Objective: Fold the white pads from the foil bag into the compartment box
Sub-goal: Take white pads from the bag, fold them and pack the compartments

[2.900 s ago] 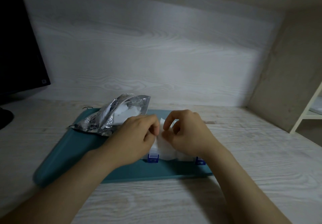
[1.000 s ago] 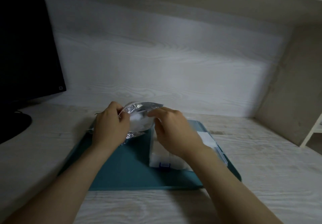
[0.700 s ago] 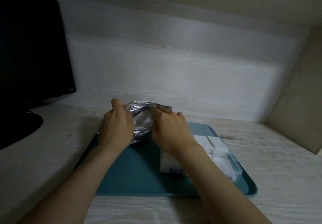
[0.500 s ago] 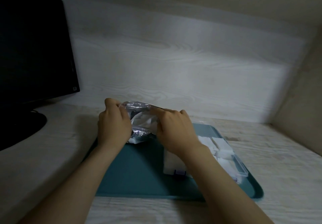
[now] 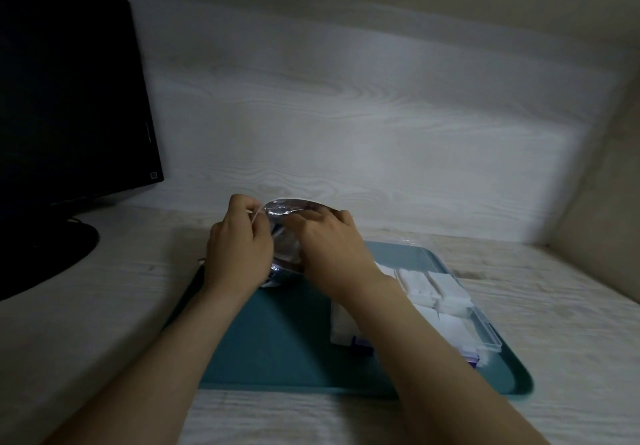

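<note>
A crinkled silver foil bag [image 5: 282, 233] stands at the back left of the teal tray [image 5: 277, 340], its mouth held wide. My left hand [image 5: 237, 250] pinches the bag's left rim. My right hand [image 5: 332, 250] reaches into the mouth with its fingertips hidden inside; what they touch cannot be seen. The clear compartment box [image 5: 446, 309] with blue clasps lies on the tray to the right, under my right forearm, with white folded pads [image 5: 420, 285] in its compartments.
A black monitor [image 5: 69, 98] on a round stand [image 5: 45, 254] fills the left side of the pale wooden desk. A wood-grain back panel rises behind the tray, and a beige side wall [image 5: 602, 185] closes the right.
Both hands left the pad over the box and went to the foil bag. The left hand took its rim, the right hand went into its mouth. The view has swung left.
</note>
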Demonstrator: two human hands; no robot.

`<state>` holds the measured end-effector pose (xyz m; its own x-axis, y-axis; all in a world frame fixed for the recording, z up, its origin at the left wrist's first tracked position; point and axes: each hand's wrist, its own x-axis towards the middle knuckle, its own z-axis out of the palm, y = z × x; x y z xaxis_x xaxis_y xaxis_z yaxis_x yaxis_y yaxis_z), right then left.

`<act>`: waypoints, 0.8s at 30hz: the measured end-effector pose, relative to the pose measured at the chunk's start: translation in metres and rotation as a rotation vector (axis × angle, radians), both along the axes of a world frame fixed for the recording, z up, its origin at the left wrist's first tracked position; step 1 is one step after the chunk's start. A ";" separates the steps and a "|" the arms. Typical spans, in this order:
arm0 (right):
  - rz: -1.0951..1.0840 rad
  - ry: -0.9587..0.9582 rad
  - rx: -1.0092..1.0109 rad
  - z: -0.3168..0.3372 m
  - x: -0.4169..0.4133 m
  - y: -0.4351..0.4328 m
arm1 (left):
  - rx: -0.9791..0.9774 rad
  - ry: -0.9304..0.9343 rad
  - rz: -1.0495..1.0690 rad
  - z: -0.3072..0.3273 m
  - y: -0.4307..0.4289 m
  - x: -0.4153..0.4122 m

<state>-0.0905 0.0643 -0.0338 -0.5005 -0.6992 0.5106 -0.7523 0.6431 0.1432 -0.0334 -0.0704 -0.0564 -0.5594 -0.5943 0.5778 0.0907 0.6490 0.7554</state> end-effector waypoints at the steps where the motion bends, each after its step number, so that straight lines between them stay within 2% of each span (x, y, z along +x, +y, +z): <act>1: 0.013 -0.020 0.000 0.000 -0.002 0.000 | -0.023 -0.002 0.005 0.000 0.000 0.000; 5: 0.017 -0.065 0.064 -0.006 -0.009 -0.002 | -0.059 0.004 0.031 -0.003 -0.003 0.000; 12: -0.028 -0.058 0.132 -0.013 -0.013 -0.002 | 0.013 -0.005 0.041 -0.001 -0.004 -0.001; 20: -0.010 -0.216 0.258 -0.017 -0.018 -0.002 | 0.080 -0.050 0.041 -0.002 -0.001 0.001; 24: -0.008 -0.275 0.253 -0.016 -0.018 -0.004 | 0.000 0.029 -0.021 -0.001 -0.003 0.005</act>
